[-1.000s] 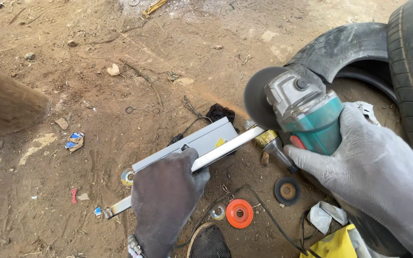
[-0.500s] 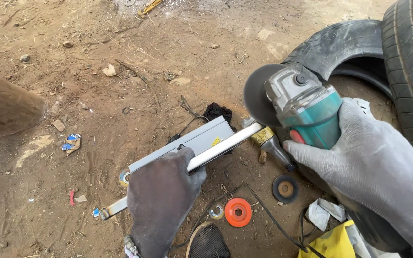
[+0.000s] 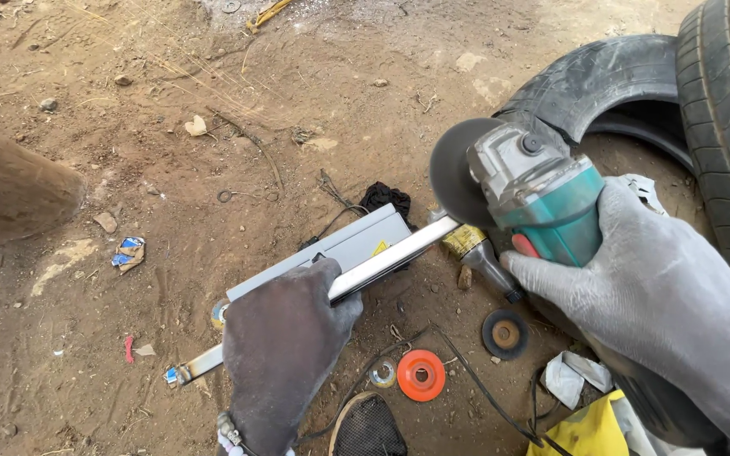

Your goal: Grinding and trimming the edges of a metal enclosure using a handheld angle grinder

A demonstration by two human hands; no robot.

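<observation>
Head view: left hand point(image 3: 285, 355) grips metal bar point(image 3: 382, 263) resting on grey box point(image 3: 331, 249); right hand point(image 3: 635, 287) wraps grinder point(image 3: 534, 190), disc point(image 3: 458, 173) at bar's end. Bar likely kicks; fingers near disc.

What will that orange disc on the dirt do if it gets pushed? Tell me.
The orange disc lies flat on loose dirt, so it would probably slide or drag rather than roll. It looks thin and rigid, likely light for its size. Stood on edge, its round shape could let it roll toward the black cable beside it.
</observation>
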